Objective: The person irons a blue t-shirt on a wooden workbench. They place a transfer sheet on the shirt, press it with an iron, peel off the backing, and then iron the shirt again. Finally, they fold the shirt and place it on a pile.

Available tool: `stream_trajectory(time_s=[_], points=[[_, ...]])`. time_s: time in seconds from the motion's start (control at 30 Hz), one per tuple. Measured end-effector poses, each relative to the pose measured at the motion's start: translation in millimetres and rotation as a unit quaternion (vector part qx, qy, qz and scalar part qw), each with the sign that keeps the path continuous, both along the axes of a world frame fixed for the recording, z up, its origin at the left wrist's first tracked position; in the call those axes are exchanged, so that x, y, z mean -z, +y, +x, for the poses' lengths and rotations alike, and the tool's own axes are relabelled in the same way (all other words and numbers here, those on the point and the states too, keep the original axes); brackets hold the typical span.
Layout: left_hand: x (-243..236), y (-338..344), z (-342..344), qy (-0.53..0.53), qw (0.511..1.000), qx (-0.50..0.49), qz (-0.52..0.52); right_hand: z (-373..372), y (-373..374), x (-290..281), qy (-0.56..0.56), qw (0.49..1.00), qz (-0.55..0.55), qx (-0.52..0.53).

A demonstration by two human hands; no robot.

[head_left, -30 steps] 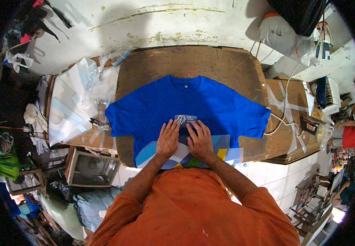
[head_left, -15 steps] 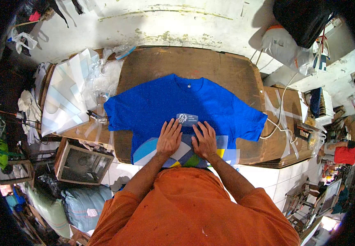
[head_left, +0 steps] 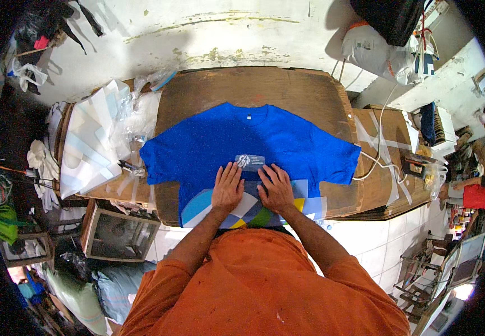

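Note:
A blue T-shirt (head_left: 209, 140) lies spread flat on a brown padded-looking board (head_left: 253, 84), neckline at the back. A small clear patch with a white print (head_left: 249, 163) sits at mid-chest. Below it a clear sheet with large coloured shapes (head_left: 307, 204) covers the lower shirt. My left hand (head_left: 228, 189) rests palm down on the left of this area, fingers extended, tips at the patch's lower edge. My right hand (head_left: 275, 189) lies to its right, fingers apart and slightly bent, tips beside the patch's lower right. Neither hand grips anything.
Printed sheets (head_left: 88, 145) and crumpled plastic (head_left: 144, 103) lie left. A white cable (head_left: 377, 162) crosses the right-hand board. A mesh frame (head_left: 120, 236) stands low at left. A white bag (head_left: 365, 47) hangs at back right. A person in red (head_left: 476, 195) is at far right.
My hands stay on the shirt at the small patch with barely any movement. The camera view has shifted a little, and the shadow on the shirt now falls more to the left.

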State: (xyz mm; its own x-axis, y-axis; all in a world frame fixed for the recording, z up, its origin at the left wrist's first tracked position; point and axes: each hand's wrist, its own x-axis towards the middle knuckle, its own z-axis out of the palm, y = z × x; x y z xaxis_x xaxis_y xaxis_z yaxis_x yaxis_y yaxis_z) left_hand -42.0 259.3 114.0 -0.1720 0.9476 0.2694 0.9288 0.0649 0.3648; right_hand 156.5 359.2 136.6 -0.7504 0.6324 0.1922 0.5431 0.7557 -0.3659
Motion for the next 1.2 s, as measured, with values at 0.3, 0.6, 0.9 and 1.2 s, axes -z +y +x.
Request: stream_trajectory(time_s=[0.3, 0.6, 0.9, 1.2], points=[[6, -1, -2, -0.022, 0.999, -0.002, 0.03, -4, 0, -5, -0.009, 1.0, 0.003, -0.005], [2, -1, -1, -0.068, 0.995, -0.017, 0.072, -1, 5, -3, 0.08, 0.997, -0.004, 0.012], [-30, -34, 10, -0.057, 0.98, -0.16, 0.099, 20, 111, -26, 0.08, 0.995, -0.029, -0.044], [-46, -12, 97, -0.074, 0.981, -0.169, 0.051, -92, 167, -19, 0.011, 0.872, -0.002, -0.49]])
